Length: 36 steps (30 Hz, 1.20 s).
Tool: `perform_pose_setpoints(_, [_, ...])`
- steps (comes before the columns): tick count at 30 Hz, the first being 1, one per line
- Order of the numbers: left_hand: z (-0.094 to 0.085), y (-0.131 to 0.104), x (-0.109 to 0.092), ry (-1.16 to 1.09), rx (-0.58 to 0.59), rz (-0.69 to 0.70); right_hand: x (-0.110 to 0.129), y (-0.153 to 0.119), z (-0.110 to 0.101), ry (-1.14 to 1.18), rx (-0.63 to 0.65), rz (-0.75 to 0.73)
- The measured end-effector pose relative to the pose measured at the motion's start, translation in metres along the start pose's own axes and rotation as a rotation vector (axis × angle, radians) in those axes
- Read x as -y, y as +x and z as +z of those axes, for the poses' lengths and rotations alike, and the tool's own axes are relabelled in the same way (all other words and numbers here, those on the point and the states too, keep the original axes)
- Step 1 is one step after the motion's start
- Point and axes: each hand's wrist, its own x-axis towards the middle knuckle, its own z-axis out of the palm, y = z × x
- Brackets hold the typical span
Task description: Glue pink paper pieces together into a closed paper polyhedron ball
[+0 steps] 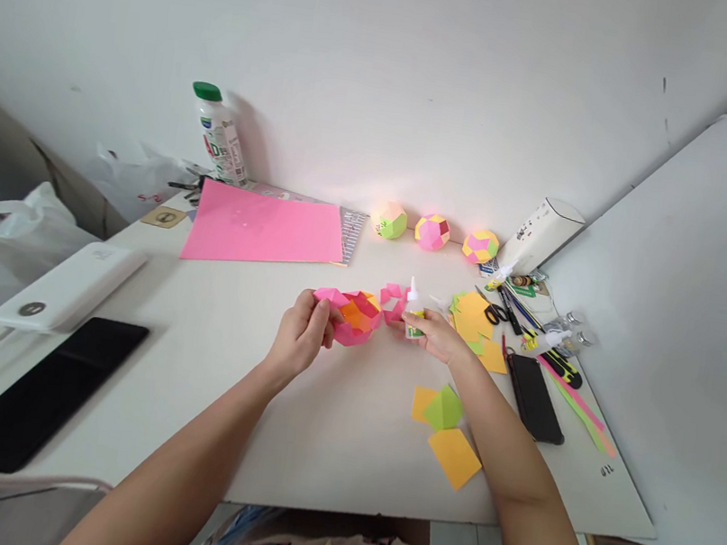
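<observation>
My left hand (304, 332) grips the left side of a pink and orange folded-paper shape (355, 333), which is hollow and open toward the top. My right hand (433, 331) is closed around a small white glue bottle (414, 305) with a yellow-green label, held upright with its nozzle pointing up. Just behind, between the shape and the bottle, lies a pink folded-paper piece (393, 295), partly hidden. Orange and green paper pieces (453, 456) rest on the table near my right forearm.
Three paper balls (432, 232) stand along the wall. A pink sheet (267, 226) and a green-capped bottle (223, 138) are at the back left. Scissors (496, 311), pens and a black phone (534, 398) lie right. A black tablet (41, 393) lies front left.
</observation>
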Motion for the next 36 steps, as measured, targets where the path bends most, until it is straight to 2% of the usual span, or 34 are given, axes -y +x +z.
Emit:
perform_pose_setpoints(4, [0.000, 0.001, 0.001, -0.024, -0.065, -0.002, 0.007, -0.008, 0.000, -0.036, 0.057, 0.038])
perform_pose_setpoints(8, [0.001, 0.000, 0.000, -0.040, -0.159, 0.010, 0.025, -0.023, -0.005, -0.129, 0.247, 0.019])
perform_pose_setpoints(12, [0.005, -0.006, -0.002, -0.217, -0.304, 0.160, 0.042, -0.043, -0.003, -0.259, 0.383, -0.092])
perform_pose_setpoints(14, [0.009, -0.012, -0.002, -0.294, -0.228, 0.275, 0.048, -0.053, 0.002, -0.320, 0.411, -0.142])
perform_pose_setpoints(15, [0.011, -0.016, -0.003, -0.327, -0.149, 0.304, 0.050, -0.058, 0.005, -0.333, 0.420, -0.172])
perform_pose_setpoints(18, [0.017, -0.025, -0.005, -0.432, 0.102, 0.281, 0.051, -0.069, 0.016, -0.324, 0.449, -0.255])
perform_pose_setpoints(20, [0.019, -0.028, -0.006, -0.536, 0.192, 0.213, 0.049, -0.074, 0.023, -0.313, 0.459, -0.278])
perform_pose_setpoints(22, [0.021, -0.029, -0.006, -0.634, 0.210, 0.136, 0.047, -0.076, 0.029, -0.299, 0.469, -0.275])
perform_pose_setpoints(25, [0.021, -0.028, -0.007, -0.713, 0.176, 0.085, 0.046, -0.080, 0.035, -0.294, 0.493, -0.257])
perform_pose_setpoints(27, [0.021, -0.026, -0.008, -0.733, 0.174, 0.101, 0.048, -0.084, 0.036, -0.360, 0.471, -0.244])
perform_pose_setpoints(30, [0.020, -0.025, -0.010, -0.746, 0.196, 0.131, 0.054, -0.092, 0.031, -0.529, 0.294, -0.281])
perform_pose_setpoints(33, [0.019, -0.026, -0.013, -0.758, 0.218, 0.135, 0.060, -0.102, 0.026, -0.681, 0.105, -0.422])
perform_pose_setpoints(36, [0.020, -0.027, -0.014, -0.770, 0.230, 0.123, 0.066, -0.110, 0.024, -0.790, 0.043, -0.577])
